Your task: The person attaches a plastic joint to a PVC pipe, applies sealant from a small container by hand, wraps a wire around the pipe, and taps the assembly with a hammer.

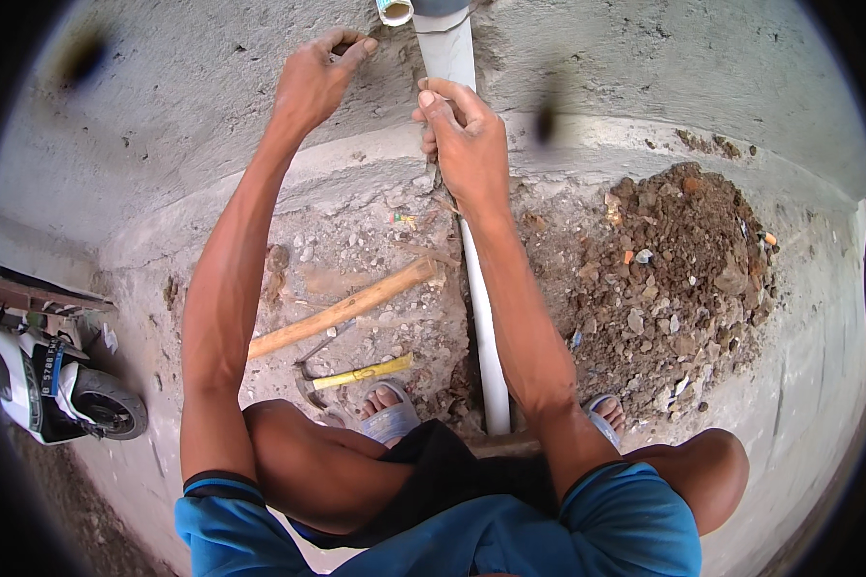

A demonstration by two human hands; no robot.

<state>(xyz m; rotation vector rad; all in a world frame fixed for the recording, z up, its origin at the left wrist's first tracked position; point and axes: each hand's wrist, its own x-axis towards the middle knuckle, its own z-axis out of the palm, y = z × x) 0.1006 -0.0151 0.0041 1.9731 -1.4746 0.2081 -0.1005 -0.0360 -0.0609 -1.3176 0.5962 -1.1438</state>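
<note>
My left hand (319,82) is raised near the grey wall, thumb and forefinger closed in a pinch. What they hold, if anything, is too small to make out. My right hand (467,144) is in front of the white pipe (449,56) on the wall, its thumb and fingertips also pinched together; I cannot tell what is between them. Above, between the hands, shows the round open end of a pale tube (394,12) with a green edge. Below my right hand, a white pipe (486,337) lies in a narrow trench, partly hidden by my right forearm.
A heap of brown soil and rubble (688,269) lies to the right. On the left are a long wooden handle (346,308) and a yellow-handled hammer (361,372), close to my sandalled foot (390,413). A parked motorbike (58,380) stands at far left.
</note>
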